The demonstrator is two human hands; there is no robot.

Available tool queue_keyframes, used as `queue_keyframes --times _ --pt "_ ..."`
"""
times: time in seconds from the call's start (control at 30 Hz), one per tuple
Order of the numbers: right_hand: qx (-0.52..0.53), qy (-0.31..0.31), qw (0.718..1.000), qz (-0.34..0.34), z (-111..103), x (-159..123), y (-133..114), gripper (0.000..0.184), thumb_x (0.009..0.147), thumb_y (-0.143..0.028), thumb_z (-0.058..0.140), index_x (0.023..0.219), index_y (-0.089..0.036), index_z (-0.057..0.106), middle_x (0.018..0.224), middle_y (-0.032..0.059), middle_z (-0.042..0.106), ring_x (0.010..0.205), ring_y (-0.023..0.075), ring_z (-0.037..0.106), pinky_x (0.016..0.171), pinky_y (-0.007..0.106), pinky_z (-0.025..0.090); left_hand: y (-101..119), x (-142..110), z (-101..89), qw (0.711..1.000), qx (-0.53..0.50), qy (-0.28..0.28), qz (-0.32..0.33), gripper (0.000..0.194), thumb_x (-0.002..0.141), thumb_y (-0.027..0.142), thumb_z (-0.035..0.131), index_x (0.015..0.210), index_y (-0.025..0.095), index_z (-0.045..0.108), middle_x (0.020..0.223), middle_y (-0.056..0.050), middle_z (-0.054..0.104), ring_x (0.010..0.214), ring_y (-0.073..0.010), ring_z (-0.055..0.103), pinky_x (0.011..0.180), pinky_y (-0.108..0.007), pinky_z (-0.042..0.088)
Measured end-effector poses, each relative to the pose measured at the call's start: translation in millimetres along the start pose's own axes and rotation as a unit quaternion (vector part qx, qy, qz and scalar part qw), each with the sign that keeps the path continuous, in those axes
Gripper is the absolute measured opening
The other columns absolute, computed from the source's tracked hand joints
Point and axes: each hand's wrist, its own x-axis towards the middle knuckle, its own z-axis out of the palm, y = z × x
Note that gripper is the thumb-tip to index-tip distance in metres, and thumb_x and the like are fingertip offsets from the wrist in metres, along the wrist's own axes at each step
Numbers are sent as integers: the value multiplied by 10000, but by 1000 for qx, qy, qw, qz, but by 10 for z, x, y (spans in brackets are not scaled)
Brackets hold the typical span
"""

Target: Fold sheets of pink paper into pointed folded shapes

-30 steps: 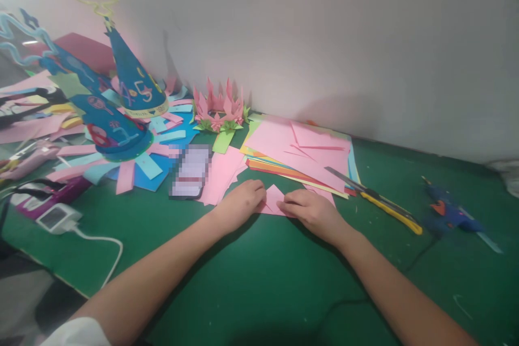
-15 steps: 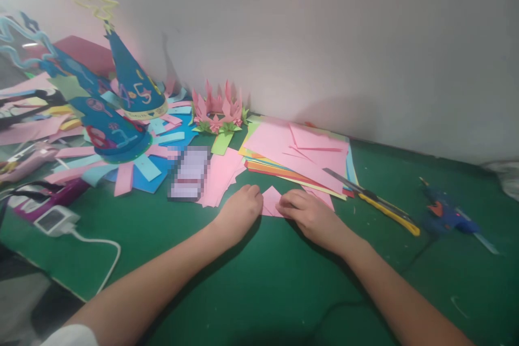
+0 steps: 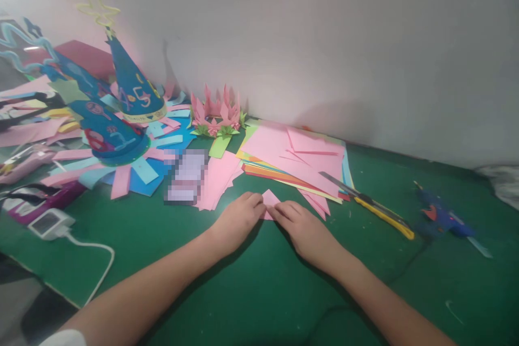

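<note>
A plain grey wall [image 3: 365,54] is rising behind a green table [image 3: 243,292], pale light is washing its upper left with a pinkish tinge, and soft shadows are falling low across it, just above the table's back edge.

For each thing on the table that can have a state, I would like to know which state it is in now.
Small pink paper: folded, peaked, at the fingers of both hands
Yellow cutter: blade out, over the sheet stack's edge
Glue gun: lying down; heat cannot be told
Phone: flat; screen blurred
White cable: plugged into the white block
Sheet stack: uneven
Pink crown: assembled, standing
</note>
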Motion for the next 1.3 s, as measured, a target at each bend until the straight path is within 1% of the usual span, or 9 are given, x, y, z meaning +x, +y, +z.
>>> queue_keyframes --times 0.1,0.3,0.5,0.63,0.77,0.87,0.97,1.07,1.3 --pt "-1 -8 1000 2 -12 13 -8 525 811 5 366 1304 -142 468 1049 138 601 976 250 520 806 424 512 -50 -3 -2 1000 5 0 -22 188 903 111 443 867 128 626 871 -65 575 823 -193 514 741 -305 450" --pt "1 -15 1000 14 -22 13 -12 551 781 32 347 1289 -132 486 1073 139 599 999 256 510 823 424 503 -204 26 -36 992 -51 52 -105 159 861 104 503 831 121 658 795 -64 591 779 -182 561 730 -296 449" --pt "65 32 996 51 -39 26 0 489 820 -15 346 1255 -165 512 1097 128 601 1002 231 540 848 407 499 -220 48 -36 983 -148 75 -78 114 824 119 558 848 145 666 822 -44 606 771 -150 572 722 -251 447" --pt "90 76 989 95 -26 44 13 347 900 -150 401 1212 -215 540 1102 104 622 1009 222 573 849 395 504 -208 55 -25 981 -155 72 -93 84 789 106 580 805 145 652 773 -25 583 694 -131 544 649 -230 437" --pt "103 101 981 127 2 56 29 263 920 -230 434 1135 -227 585 1072 86 650 991 217 597 844 392 510 -202 94 -19 988 -118 54 -86 129 821 82 523 791 135 637 773 -35 579 731 -141 558 680 -239 453" --pt "115 117 977 139 16 60 41 245 917 -231 446 1111 -226 596 1054 80 659 977 217 607 825 385 517 -210 127 5 996 -45 41 -64 186 885 103 441 824 123 616 793 -58 576 781 -171 567 733 -286 467" --pt "113 125 977 130 25 61 48 245 914 -205 442 1092 -234 606 1033 74 663 952 212 614 804 378 522 -210 147 32 998 32 5 -60 206 911 92 383 886 114 587 837 -80 572 803 -193 565 739 -321 477" --pt "112 123 980 111 31 57 52 241 913 -177 444 1083 -228 606 1029 75 659 947 206 605 807 371 515 -182 155 44 992 84 -34 -83 199 888 43 375 932 97 561 882 -104 569 792 -204 569 704 -330 486" --pt "118 112 981 107 23 62 52 237 914 -172 448 1091 -217 598 1033 78 654 951 206 595 812 367 504 -146 175 36 990 100 -39 -90 204 882 39 324 880 86 522 818 -116 549 705 -208 575 637 -336 490"
